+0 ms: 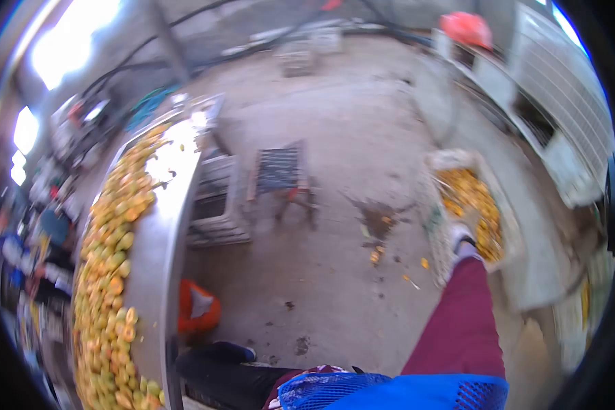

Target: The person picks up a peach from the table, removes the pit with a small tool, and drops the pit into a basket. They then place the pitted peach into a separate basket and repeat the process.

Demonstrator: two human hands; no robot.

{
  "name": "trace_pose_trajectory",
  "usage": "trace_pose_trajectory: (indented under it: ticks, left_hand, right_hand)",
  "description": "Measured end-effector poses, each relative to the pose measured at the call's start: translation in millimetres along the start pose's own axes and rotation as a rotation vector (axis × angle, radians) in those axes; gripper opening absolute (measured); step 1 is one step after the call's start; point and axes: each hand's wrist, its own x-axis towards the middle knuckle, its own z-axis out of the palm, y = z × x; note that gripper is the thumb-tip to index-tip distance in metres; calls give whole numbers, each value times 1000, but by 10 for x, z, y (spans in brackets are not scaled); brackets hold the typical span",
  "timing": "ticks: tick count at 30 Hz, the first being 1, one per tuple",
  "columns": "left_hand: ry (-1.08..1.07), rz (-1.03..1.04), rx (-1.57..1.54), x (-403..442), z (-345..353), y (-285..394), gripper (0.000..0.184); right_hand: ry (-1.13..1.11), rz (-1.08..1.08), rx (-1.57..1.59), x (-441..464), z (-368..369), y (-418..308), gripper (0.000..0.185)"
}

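My right arm, in a maroon sleeve, reaches down to a pale plastic crate (512, 236) on the floor at the right. My right hand (460, 232) looks whitish and blurred, with a dark band at the wrist. It is over the crate's near left side, beside yellow-orange fruit pieces (475, 198) in it. Whether the fingers grip anything does not show. At the bottom edge, against my body, is a blue item with mesh sides (403, 393), perhaps a basket. My left hand is out of sight.
Along the left runs a metal table (154, 273) heaped with cut yellow-green fruit (109, 273). Beyond it stand a low stool (280, 171) and a pale crate (222, 225). An orange object (198, 307) lies by the table. Blurred people (48, 266) appear at far left.
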Motion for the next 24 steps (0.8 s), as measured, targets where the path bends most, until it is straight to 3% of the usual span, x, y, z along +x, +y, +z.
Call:
trace_pose_trajectory:
  ticks: [4, 5, 7, 8, 11, 12, 13, 15, 16, 18, 20, 22, 24]
  left_hand:
    - [-95, 32, -106, -161, -1070, -216, 33]
    - [135, 5, -111, -356, -760, -100, 25]
    - [126, 77, -80, -542, -610, 52, 26]
    - [171, 90, -70, -621, -547, 104, 27]
    - [304, 72, -29, -765, -457, 193, 29]
    - [329, 77, -39, -777, -452, 214, 29]
    - [341, 82, -33, -779, -446, 227, 29]
    - [362, 87, -35, -753, -454, 236, 30]
    - [309, 103, -30, -720, -470, 247, 30]
    - [252, 112, -50, -622, -527, 222, 31]
    - [251, 132, -63, -584, -465, 225, 30]
    - [248, 147, -77, -558, -432, 195, 30]
    - [240, 125, -76, -534, -426, 175, 31]
  right_hand:
    - [-118, -337, -537, 324, 70, 110, 48]
    - [-136, -402, -621, 425, 102, 187, 42]
    - [-148, -511, -687, 632, 195, 373, 34]
    - [-163, -537, -602, 741, 290, 520, 33]
    - [-237, -495, 373, 1274, 859, 1005, 22]
    - [-347, -21, 611, 1036, 785, 688, 21]
    - [-474, 15, 750, 1077, 723, 578, 17]
    - [-377, -118, 1055, 927, 671, 193, 14]
    - [-385, -127, 1057, 955, 651, -62, 14]
    - [-270, -212, 691, 961, 554, -640, 17]
    - [-269, -272, 746, -103, 101, -2005, 19]
    - [-401, -411, 817, -336, -85, -2635, 22]
    - [-377, -479, 976, -1336, -388, -3508, 30]
